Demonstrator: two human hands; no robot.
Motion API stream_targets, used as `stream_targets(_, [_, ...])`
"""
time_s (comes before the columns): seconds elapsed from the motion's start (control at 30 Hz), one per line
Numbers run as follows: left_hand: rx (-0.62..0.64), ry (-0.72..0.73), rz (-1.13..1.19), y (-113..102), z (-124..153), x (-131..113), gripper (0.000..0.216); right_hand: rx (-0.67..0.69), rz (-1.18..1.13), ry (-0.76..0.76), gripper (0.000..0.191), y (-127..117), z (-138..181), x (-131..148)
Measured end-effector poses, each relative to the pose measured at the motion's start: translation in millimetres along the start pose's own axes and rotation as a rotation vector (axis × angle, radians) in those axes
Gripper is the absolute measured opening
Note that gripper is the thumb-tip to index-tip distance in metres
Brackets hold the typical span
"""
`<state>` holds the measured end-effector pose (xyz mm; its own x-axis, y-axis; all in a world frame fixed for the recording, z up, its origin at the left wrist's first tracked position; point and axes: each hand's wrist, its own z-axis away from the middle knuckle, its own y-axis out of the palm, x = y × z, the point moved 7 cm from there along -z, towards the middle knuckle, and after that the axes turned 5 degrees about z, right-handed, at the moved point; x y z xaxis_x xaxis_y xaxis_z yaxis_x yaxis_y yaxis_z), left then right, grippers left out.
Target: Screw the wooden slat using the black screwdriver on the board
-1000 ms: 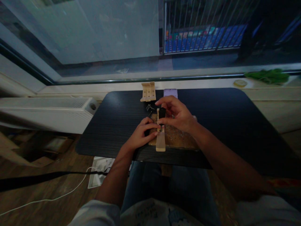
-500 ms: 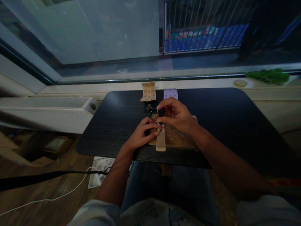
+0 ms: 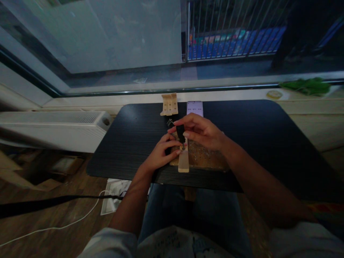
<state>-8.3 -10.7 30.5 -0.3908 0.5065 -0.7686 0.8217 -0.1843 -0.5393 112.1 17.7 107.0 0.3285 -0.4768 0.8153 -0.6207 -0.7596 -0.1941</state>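
My right hand (image 3: 204, 130) is closed with its fingertips around the black handle of a screwdriver (image 3: 180, 132). The tool stands nearly upright, slightly tilted, its tip down at a pale wooden piece (image 3: 184, 162). Fingers of my left hand (image 3: 163, 150) press on the left side of that wooden piece, near the screwdriver's tip; the thumb and forefinger lie either side of the spot. Whether a screw sits under the tip is too small to tell. Beneath the wood is a brown board (image 3: 206, 157) that looks wrapped in clear plastic.
Behind my hands lie several loose screws (image 3: 170, 123) and a stack of wooden pieces with holes (image 3: 170, 104). A phone (image 3: 195, 108) lies at the back edge of the black table (image 3: 255, 143). The window sill beyond holds a green leafy thing (image 3: 305, 87). A radiator (image 3: 53, 129) stands left.
The fingers of my right hand have shifted round the screwdriver handle, and its top now leans slightly left. My left hand and the wooden piece have stayed put.
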Motion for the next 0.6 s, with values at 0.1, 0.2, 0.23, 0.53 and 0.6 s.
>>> stream_targets(0.1, [-0.002, -0.002, -0.002, -0.1, 0.7, 1.4, 0.029, 0.014, -0.069, -0.007, 0.026, 1.1, -0.9, -0.6])
stream_targets(0.2, [0.007, -0.015, -0.021, 0.3, 1.1, 1.9, 0.029, 0.009, -0.105, 0.013, 0.029, 0.7, -1.5, -3.1])
stream_targets(0.23, [0.008, -0.018, -0.028, 0.1, 1.1, 1.6, 0.029, 0.009, -0.117, 0.025, 0.032, 0.6, -1.7, -4.0])
stream_targets(0.53, [0.008, -0.017, -0.040, -1.2, -0.2, -4.3, 0.029, -0.094, 0.070, 0.057, 0.045, -8.7, -1.4, -7.3])
stream_targets(0.6, [0.011, -0.017, -0.036, -0.8, -0.3, -3.8, 0.027, -0.115, 0.104, 0.046, 0.045, -10.3, -1.2, -7.6])
